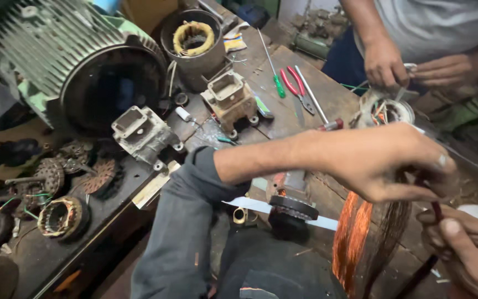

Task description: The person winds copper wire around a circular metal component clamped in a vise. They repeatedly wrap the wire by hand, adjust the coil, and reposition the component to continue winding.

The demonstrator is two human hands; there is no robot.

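Observation:
My left hand (385,160), on a grey-sleeved arm, reaches across to the right and pinches the top of a thin dark red sleeve (436,209). My right hand (466,249) sits just below at the bottom right corner, thumb and fingers closed on the lower part of the same sleeve. Directly under my left hand stands a coil of bright copper wire (358,238). How the sleeve meets the coil is hidden by my fingers.
Another person's hands (385,63) work on a small wound stator (389,112) at the top right. On the wooden bench lie red-handled pliers (297,86), a green screwdriver (275,75), two metal terminal boxes (230,97), a finned green motor housing (73,61) and small stators (62,217).

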